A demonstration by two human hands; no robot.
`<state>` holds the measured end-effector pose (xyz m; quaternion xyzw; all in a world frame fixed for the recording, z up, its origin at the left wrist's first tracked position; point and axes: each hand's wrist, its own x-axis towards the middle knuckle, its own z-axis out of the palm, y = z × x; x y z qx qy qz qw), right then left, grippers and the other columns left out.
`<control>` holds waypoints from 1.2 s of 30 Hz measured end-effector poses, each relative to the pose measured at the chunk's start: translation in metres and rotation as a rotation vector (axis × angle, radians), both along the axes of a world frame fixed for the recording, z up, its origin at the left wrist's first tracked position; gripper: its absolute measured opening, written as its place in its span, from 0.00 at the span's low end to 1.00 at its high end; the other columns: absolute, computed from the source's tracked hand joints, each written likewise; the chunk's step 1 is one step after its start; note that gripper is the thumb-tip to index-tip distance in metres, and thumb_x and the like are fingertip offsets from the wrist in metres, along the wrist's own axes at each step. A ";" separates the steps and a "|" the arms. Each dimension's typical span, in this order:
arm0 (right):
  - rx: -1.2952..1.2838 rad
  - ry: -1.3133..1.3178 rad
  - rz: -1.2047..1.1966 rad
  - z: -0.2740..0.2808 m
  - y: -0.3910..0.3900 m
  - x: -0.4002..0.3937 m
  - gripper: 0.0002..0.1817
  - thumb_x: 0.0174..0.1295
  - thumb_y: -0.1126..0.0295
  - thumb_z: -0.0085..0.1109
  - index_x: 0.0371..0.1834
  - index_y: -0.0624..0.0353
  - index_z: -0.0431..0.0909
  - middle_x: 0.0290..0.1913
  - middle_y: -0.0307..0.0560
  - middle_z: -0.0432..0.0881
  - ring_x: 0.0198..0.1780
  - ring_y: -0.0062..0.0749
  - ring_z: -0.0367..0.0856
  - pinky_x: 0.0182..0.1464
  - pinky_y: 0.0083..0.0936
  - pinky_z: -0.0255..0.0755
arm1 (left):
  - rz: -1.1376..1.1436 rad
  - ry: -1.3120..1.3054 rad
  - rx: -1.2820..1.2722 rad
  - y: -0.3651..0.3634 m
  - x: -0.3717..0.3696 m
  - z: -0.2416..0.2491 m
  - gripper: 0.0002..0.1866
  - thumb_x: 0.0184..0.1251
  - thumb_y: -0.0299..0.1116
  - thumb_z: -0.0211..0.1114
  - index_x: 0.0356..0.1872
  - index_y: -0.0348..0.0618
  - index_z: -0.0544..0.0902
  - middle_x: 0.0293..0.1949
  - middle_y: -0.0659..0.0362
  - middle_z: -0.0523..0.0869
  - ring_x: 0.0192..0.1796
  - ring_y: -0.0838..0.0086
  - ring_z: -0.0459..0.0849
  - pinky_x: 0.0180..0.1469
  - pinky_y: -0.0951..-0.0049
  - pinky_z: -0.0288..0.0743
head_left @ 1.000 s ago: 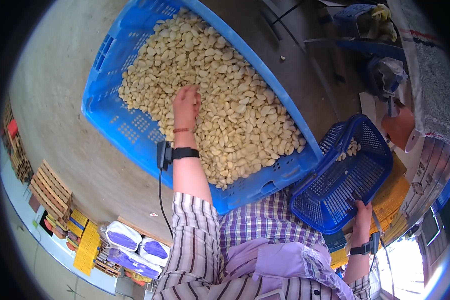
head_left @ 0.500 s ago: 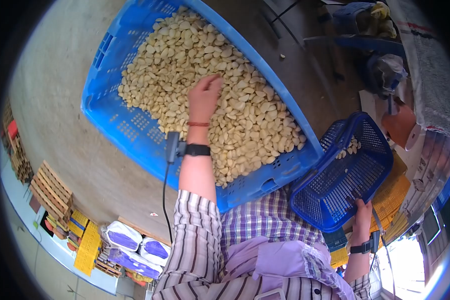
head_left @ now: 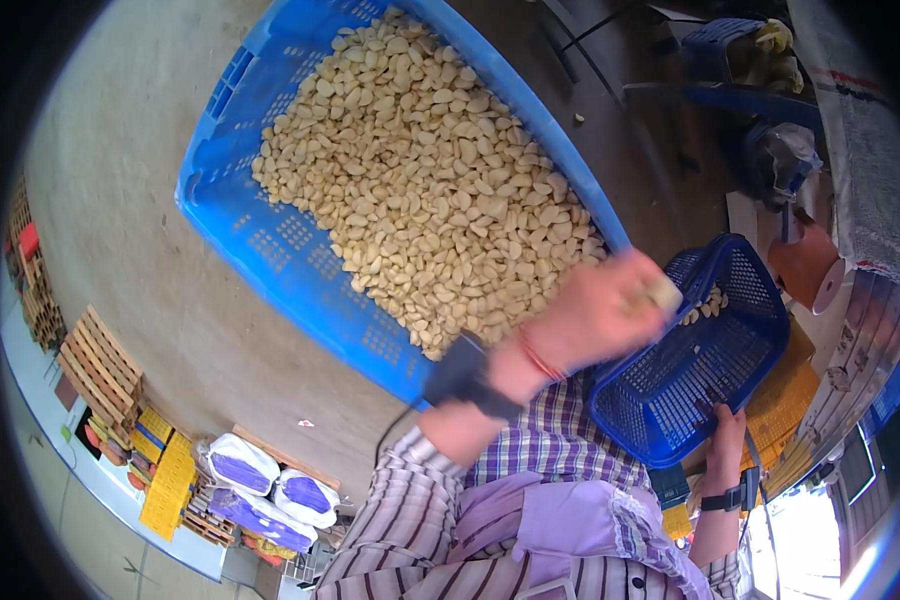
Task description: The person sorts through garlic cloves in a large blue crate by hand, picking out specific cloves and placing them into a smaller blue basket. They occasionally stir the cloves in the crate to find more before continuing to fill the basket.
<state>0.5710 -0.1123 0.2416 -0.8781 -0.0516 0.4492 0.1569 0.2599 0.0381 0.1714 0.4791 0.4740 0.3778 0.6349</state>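
Large blue crate (head_left: 270, 240): tilted on the concrete floor, filled with peeled garlic cloves (head_left: 420, 180); its near corner is covered by the forearm and its top edge is cut off by the frame.

Left hand (head_left: 595, 315): motion-blurred, above the crate's near corner, just beside the small blue basket (head_left: 710, 370). Fingers curled together around a pale garlic clove (head_left: 662, 293); whether more cloves sit in the palm cannot be told.

Small blue basket: holds a few cloves (head_left: 705, 300) at its far end; rim partly hidden behind the left hand.

Right hand (head_left: 727, 428): grips the basket's near rim, fingers pressed against the mesh; fingertips hidden.

Black wrist devices on both arms. White sacks (head_left: 270, 485) and stacked pallets (head_left: 95, 365) lie at the distorted lower left.
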 end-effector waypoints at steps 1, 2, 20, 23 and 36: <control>0.003 0.009 0.025 -0.002 -0.004 0.006 0.21 0.59 0.80 0.42 0.57 0.67 0.70 0.52 0.51 0.79 0.51 0.31 0.78 0.57 0.25 0.70 | -0.097 -0.016 0.021 -0.012 0.021 0.010 0.12 0.55 0.34 0.68 0.39 0.43 0.78 0.27 0.57 0.84 0.28 0.69 0.85 0.30 0.71 0.78; 0.007 0.016 0.050 -0.003 -0.008 0.012 0.21 0.59 0.80 0.43 0.57 0.67 0.70 0.53 0.51 0.79 0.50 0.31 0.78 0.57 0.24 0.69 | -0.193 -0.033 0.043 -0.022 0.042 0.019 0.14 0.54 0.35 0.69 0.39 0.44 0.77 0.25 0.56 0.83 0.26 0.67 0.84 0.29 0.69 0.78; -0.007 0.017 0.004 0.001 0.001 0.001 0.19 0.61 0.79 0.43 0.57 0.66 0.70 0.51 0.50 0.80 0.50 0.32 0.79 0.58 0.26 0.69 | 0.365 1.423 -0.275 0.009 -0.214 -0.195 0.18 0.58 0.43 0.65 0.42 0.39 0.83 0.43 0.48 0.84 0.43 0.58 0.83 0.45 0.62 0.76; 0.012 -0.021 0.047 -0.001 -0.006 0.006 0.19 0.60 0.79 0.43 0.56 0.67 0.70 0.51 0.50 0.80 0.48 0.32 0.79 0.55 0.25 0.71 | 0.077 1.542 -0.380 0.024 -0.216 -0.194 0.18 0.57 0.44 0.65 0.40 0.38 0.83 0.40 0.48 0.85 0.43 0.55 0.84 0.44 0.60 0.77; -0.023 -0.006 0.059 -0.003 -0.004 0.005 0.20 0.60 0.77 0.44 0.57 0.65 0.70 0.52 0.50 0.80 0.49 0.32 0.79 0.54 0.24 0.71 | 0.069 0.070 0.251 -0.002 -0.038 -0.027 0.13 0.54 0.29 0.64 0.42 0.42 0.79 0.44 0.56 0.84 0.40 0.68 0.81 0.45 0.69 0.75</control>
